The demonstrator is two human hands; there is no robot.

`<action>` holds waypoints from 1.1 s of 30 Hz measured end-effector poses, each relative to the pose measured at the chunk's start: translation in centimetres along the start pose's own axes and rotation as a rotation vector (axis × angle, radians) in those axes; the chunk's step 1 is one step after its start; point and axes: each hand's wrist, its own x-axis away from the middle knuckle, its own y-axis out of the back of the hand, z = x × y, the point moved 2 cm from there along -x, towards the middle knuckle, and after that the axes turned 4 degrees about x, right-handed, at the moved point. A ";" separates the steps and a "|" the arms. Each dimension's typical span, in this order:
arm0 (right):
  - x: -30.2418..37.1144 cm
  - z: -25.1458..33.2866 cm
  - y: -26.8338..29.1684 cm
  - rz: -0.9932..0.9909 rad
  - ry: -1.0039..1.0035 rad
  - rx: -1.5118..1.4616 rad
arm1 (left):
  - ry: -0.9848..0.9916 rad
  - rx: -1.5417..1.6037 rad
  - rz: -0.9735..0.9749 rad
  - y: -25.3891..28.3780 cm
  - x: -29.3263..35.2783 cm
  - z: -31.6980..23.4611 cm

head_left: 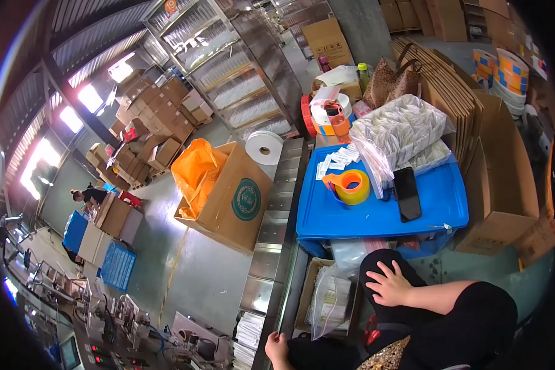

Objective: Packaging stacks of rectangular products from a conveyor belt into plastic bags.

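Note:
My right hand (388, 283) lies flat on my dark-clothed knee, its fingers spread and nothing in it. Low in the view, my left hand (277, 349) is at the edge of a long metal trough (269, 259). Its fingers are curled; what they hold, if anything, is hidden. Beside that hand, a stack of thin white packets (249, 333) lies in the trough's near end. Between my two hands, an open clear bag of thin strips (330, 302) stands in a cardboard box (307, 290) on the floor.
A blue lid (327, 216) ahead bears an orange tape dispenser (351, 188), a black phone (407, 194) and filled clear bags (401, 126). Left of the trough stands a carton (234, 197) with an orange liner. Machinery (123, 317) fills the lower left; a person (94, 196) works farther off.

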 end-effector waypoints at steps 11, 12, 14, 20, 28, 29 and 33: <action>-0.3 0.2 -0.2 0.014 0.006 0.008 | -0.017 -0.012 -0.027 0.6 0.4 -0.1; -0.2 0.2 -0.2 0.013 0.007 0.009 | -0.021 -0.017 -0.031 0.6 0.4 -0.2; -0.3 0.2 -0.2 0.011 0.012 0.009 | -0.019 -0.013 -0.033 0.5 0.3 0.0; -0.3 0.2 -0.1 0.019 0.004 0.010 | -0.024 -0.002 -0.029 0.5 0.3 0.1; -0.3 0.2 -0.1 0.027 0.006 0.017 | -0.012 0.005 -0.025 0.5 0.3 0.0; -0.3 0.2 -0.1 0.028 0.006 0.018 | -0.020 0.005 -0.026 0.6 0.3 -0.2; -0.4 0.3 0.0 0.026 0.007 0.015 | -0.021 -0.003 -0.026 0.5 0.3 0.0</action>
